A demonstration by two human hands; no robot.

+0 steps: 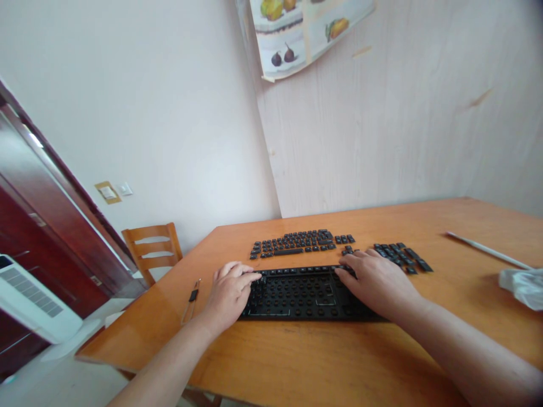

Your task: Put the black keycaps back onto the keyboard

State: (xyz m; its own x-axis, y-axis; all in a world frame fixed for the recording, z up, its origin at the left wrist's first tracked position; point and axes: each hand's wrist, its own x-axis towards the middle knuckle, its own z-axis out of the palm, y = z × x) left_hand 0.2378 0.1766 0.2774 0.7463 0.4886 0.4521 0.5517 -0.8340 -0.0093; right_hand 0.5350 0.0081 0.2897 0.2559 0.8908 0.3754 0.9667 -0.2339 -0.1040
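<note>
Keyboard with bared key positions, both hands at its far edge

The black keyboard (305, 295) lay flat on the wooden bench (280, 356), near edge toward you; most visible positions in its main field were bare of caps, while a row of caps (292, 271) sat along the far edge. Your left hand (229, 289) rested over the far left corner, palm down, fingers bent and close together; your right hand (379, 282) covered part of the right end, palm down, thumb a little apart from the fingers; could not tell whether either pinched a cap, as the undersides were hidden.

Loose keycaps (288, 251) lay beyond the keyboard in keyboard-like order; a second cluster (410, 253) lay beyond your right hand, with a few caps near its fingertips. A wire tool with a black grip (193, 295) lay left of your left hand, untouched; a white pen-like stick (487, 247) and crumpled clear plastic (524, 287) lay at far right.

Step in hand, as judged: steadying or handling at the far row; a next move there would call for one hand bracing the frame, the other lined up squarely over a single cap; a sideways push could nudge the loose caps out of order.
</note>
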